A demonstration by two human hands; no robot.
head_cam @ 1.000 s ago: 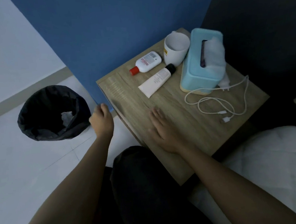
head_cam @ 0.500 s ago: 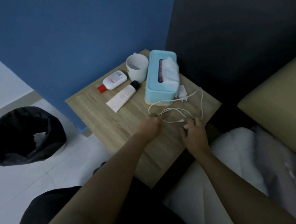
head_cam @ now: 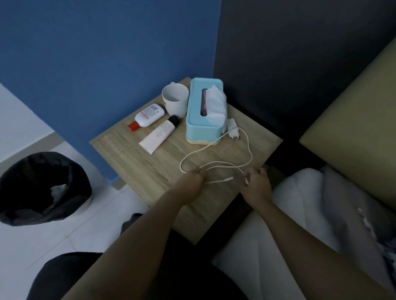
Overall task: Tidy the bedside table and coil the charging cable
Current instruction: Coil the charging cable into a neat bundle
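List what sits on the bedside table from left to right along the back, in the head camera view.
Red-capped bottle → white tube → white mug → blue tissue box → white charger plug.

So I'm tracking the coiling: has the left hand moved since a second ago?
Yes. The left hand went from the wooden bedside table's bin-side edge to the white charging cable.
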